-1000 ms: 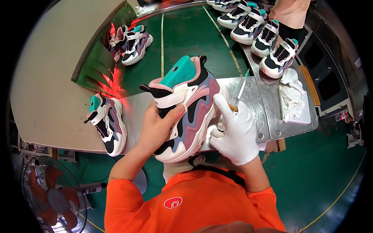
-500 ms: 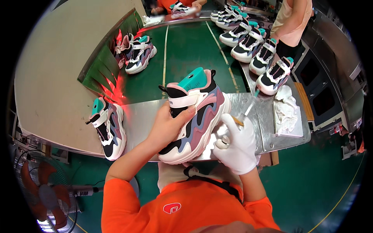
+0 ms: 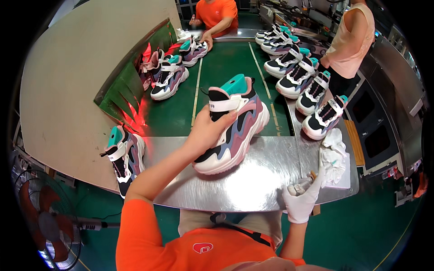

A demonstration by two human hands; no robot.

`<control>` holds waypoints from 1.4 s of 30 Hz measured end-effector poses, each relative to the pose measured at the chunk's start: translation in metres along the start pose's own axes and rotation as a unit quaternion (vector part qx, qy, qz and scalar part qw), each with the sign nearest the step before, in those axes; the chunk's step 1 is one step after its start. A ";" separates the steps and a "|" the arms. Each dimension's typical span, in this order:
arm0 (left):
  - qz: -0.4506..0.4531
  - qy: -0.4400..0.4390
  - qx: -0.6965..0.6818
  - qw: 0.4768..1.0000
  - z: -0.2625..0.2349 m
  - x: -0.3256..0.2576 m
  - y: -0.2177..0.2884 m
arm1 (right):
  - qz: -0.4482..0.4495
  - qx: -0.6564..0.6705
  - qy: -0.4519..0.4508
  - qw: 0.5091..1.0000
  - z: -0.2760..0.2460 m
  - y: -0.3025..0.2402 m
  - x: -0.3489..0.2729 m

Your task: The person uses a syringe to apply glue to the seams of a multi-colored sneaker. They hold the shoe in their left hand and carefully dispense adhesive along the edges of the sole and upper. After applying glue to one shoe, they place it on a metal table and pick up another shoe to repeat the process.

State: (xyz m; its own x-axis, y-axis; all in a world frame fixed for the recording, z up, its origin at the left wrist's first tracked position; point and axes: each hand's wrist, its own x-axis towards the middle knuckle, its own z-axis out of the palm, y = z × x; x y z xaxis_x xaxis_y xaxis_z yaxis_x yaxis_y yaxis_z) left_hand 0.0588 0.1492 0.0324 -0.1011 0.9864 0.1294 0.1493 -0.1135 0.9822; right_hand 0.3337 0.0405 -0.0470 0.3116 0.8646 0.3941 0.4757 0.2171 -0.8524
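Observation:
A chunky sneaker [image 3: 242,135] in white, black, mauve and blue hangs tilted over the metal ledge, a teal insert [image 3: 233,86] in its collar. My bare left hand [image 3: 209,128] is wrapped round its strap side, thumb across the upper. My right hand [image 3: 302,198], in a white glove, is closed near the ledge's right front edge, apart from the sneaker. Between its fingers shows a slim tool [image 3: 312,175] with a brownish end; most of it is hidden. Left of my left forearm, a matching sneaker [image 3: 124,156] stands on the ledge.
A green conveyor belt [image 3: 226,67] runs away behind the metal ledge [image 3: 235,194]. Several sneakers [image 3: 296,79] line its right side. Two more [image 3: 169,79] sit by the green flap curtain [image 3: 122,86]. A white cloth [image 3: 333,151] lies right. Co-workers stand beyond; one's hand touches a sneaker [image 3: 194,50].
My left hand has carried the sneaker slightly up and away from me. My gloved right hand has drawn back from it, rightward and nearer. The far co-worker's sneaker is now lowered onto the belt.

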 end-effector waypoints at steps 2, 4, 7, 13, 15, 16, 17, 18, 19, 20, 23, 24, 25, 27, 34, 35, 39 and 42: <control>0.016 0.008 0.038 0.999 -0.003 0.019 0.004 | 0.025 -0.044 -0.007 0.999 -0.002 0.017 0.003; 0.044 0.010 0.022 0.999 -0.009 0.046 -0.006 | 0.089 0.008 -0.026 0.996 -0.003 0.013 0.004; 0.101 0.051 0.123 0.986 -0.024 0.088 -0.024 | -0.035 -0.139 -0.014 0.990 0.001 0.023 0.006; 0.083 0.176 0.292 0.936 -0.066 0.185 -0.071 | 0.111 -0.052 0.028 0.992 0.010 0.027 -0.005; 0.038 0.224 0.330 0.916 -0.068 0.201 -0.068 | 0.011 -0.139 0.059 0.988 0.011 0.033 -0.005; 0.037 0.259 0.364 0.894 -0.073 0.217 -0.078 | -0.037 -0.183 0.077 0.979 0.011 0.034 -0.005; 0.020 0.284 0.374 0.883 -0.078 0.229 -0.086 | -0.051 -0.208 0.074 0.974 0.011 0.034 -0.005; 0.004 0.304 0.382 0.872 -0.082 0.241 -0.096 | -0.008 -0.164 0.074 0.984 0.012 0.033 -0.004; 0.008 0.290 0.396 0.871 -0.098 0.254 -0.118 | 0.036 -0.118 0.073 0.990 0.014 0.031 -0.004; 0.014 0.269 0.409 0.872 -0.111 0.265 -0.137 | 0.084 -0.075 0.078 0.991 0.014 0.029 -0.006; 0.027 0.226 0.357 0.906 -0.079 0.257 -0.132 | 0.189 0.013 0.105 0.976 0.007 0.024 0.004; 0.036 0.218 0.463 0.858 -0.083 0.254 -0.132 | 0.196 0.035 0.105 0.974 0.008 0.022 0.010; 0.046 0.213 0.566 0.795 -0.087 0.249 -0.135 | 0.203 0.057 0.105 0.972 0.008 0.020 0.015; 0.120 0.216 0.646 0.722 -0.070 0.211 -0.107 | 0.179 0.052 0.087 0.979 0.002 0.032 0.017; 0.095 -0.058 0.339 0.934 0.051 0.273 -0.080 | 0.134 0.018 0.083 0.987 -0.001 0.028 0.018; 0.047 -0.085 0.311 0.946 0.063 0.286 -0.077 | 0.126 0.006 0.085 0.988 -0.001 0.028 0.016; 0.182 -0.047 0.442 0.877 0.084 0.253 -0.090 | 0.142 0.038 0.098 0.984 0.000 0.033 0.011; 0.277 -0.109 0.451 0.841 0.048 0.153 -0.104 | 0.121 0.008 0.117 0.986 0.005 0.033 0.003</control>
State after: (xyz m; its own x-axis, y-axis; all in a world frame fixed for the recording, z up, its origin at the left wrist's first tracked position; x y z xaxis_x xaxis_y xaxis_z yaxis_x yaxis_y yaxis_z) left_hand 0.0752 0.3173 -0.0562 0.3978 0.8218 0.4079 0.8102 -0.5232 0.2641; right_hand 0.3465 0.0528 -0.0753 0.5969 0.7638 0.2458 0.3510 0.0268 -0.9360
